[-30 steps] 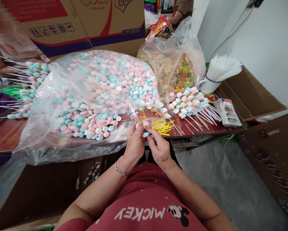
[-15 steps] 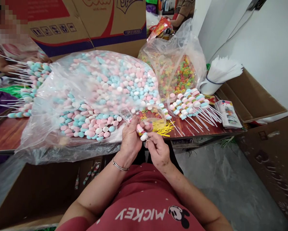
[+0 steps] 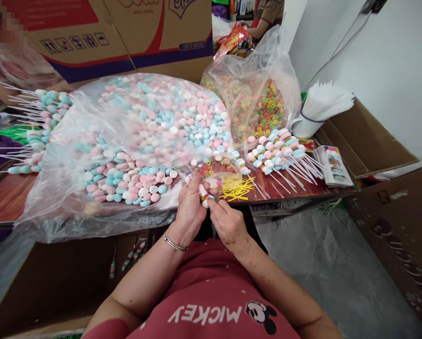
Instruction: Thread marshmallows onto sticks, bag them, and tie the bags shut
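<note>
My left hand, with a bracelet at the wrist, is closed around a candy skewer in a clear printed wrapper. Pink and white sweets show between the fingers. My right hand pinches the lower end of the same wrapped skewer; its fingertips cover the stick and wrapper end. Just beyond the hands lie yellow twist ties and ring-shaped candies. To the left, loose pink, blue and white marshmallows spill from a big plastic bag.
Finished skewers lie at right, beside a stack of printed wrappers and a white mug of sticks. Behind stand a bag of ring candies and a large carton. More skewers lie near another person at left.
My right fingers have moved slightly up and left, closing over the lower end of the wrapped skewer. My left hand keeps its hold. The view has shifted a little.
</note>
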The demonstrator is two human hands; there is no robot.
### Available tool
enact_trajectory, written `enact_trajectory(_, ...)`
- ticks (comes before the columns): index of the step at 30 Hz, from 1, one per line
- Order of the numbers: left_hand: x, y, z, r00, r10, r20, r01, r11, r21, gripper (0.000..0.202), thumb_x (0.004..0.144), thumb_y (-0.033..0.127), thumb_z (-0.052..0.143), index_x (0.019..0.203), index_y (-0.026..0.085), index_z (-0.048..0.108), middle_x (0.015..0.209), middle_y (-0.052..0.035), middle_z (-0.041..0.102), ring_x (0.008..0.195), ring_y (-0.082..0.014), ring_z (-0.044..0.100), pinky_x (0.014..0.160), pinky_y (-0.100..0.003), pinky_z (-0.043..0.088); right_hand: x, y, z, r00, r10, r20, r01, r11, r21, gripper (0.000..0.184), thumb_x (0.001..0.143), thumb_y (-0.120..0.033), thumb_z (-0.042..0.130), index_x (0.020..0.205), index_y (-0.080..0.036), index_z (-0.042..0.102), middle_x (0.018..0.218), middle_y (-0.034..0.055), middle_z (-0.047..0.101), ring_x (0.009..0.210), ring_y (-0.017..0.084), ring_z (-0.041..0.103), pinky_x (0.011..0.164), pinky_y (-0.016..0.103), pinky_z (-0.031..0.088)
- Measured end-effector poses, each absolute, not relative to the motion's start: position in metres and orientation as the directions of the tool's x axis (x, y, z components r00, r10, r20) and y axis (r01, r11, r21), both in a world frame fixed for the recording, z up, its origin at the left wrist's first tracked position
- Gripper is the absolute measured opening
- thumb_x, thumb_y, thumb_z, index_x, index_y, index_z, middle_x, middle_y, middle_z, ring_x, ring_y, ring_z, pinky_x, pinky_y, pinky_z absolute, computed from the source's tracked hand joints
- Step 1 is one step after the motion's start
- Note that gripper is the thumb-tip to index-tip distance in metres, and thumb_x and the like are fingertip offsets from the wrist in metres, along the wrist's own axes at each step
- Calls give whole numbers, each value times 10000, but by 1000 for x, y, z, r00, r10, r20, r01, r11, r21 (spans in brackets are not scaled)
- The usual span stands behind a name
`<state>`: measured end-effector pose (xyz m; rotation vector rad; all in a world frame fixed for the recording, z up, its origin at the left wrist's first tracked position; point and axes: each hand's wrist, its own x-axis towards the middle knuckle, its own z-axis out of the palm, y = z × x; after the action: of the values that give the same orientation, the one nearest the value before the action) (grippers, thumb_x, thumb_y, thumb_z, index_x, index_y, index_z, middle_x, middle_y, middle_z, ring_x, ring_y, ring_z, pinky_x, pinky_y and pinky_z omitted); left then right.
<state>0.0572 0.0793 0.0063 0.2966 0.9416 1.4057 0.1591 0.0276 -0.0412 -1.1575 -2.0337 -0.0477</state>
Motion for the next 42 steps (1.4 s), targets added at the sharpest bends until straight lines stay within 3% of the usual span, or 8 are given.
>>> enact_trajectory(7,63,73,6,-138,950,-281,-691,111,715,369,745,474,737,783,166,537,553,56,561,475,-100,592,464,-189,417,155,31,-36,-162,747,644,657,569,-494,287,964,-157,385,1105,-150,634,869,78,700,736,143,675,697,216,542)
enact_trajectory(14,69,62,19,-34,987,-158,-770,74,634,420,703,548,749,777,152,632,730,-26,693,667,-144,660,674,-265,527,153,32,-27,73,918,389,142,376,-916,186,911,-227,476,1092,-217,520,741,-32,666,627,107,635,624,216,537)
enact_trajectory(27,69,43,8,39,983,-182,-693,157,703,319,682,382,806,855,148,678,782,-18,696,745,-139,652,731,-251,509,157,27,-28,43,842,537,468,458,-756,223,901,-254,483,1093,-204,585,953,75,733,786,165,706,709,250,566)
enact_trajectory(31,59,45,-2,61,984,-165,-658,164,735,383,732,470,737,935,154,663,875,-52,699,826,-183,662,776,-312,525,166,32,-25,20,906,423,321,395,-861,266,902,-263,483,1137,-189,582,766,14,691,654,133,653,641,235,539)
enact_trajectory(34,30,47,-2,-188,981,-38,-445,-51,894,366,831,496,617,1015,179,599,998,-81,680,912,-206,658,813,-369,532,179,33,-21,-26,961,276,139,277,-951,254,905,-270,475,1103,-181,609,627,-43,585,517,94,538,546,212,480)
enact_trajectory(37,-5,45,16,-329,801,499,179,-466,866,410,858,338,627,1227,209,503,1256,-104,579,1166,-226,565,1004,-421,449,193,32,-11,-130,965,226,153,245,-957,217,906,-252,487,1024,-191,658,632,-44,575,542,85,524,563,205,453)
enact_trajectory(39,-21,41,37,32,746,665,518,-582,627,436,845,279,640,1249,186,506,1283,-132,564,1237,-269,509,1052,-462,403,200,33,-1,-247,932,264,223,319,-921,202,900,-218,487,942,-205,685,699,-27,634,614,91,570,619,203,464)
enact_trajectory(42,-29,40,62,570,690,447,568,-724,392,364,888,290,583,1226,173,516,1190,-137,622,1152,-280,562,981,-443,452,206,36,17,-438,831,343,286,490,-823,210,884,-170,485,931,-206,687,851,5,716,757,109,647,740,207,493)
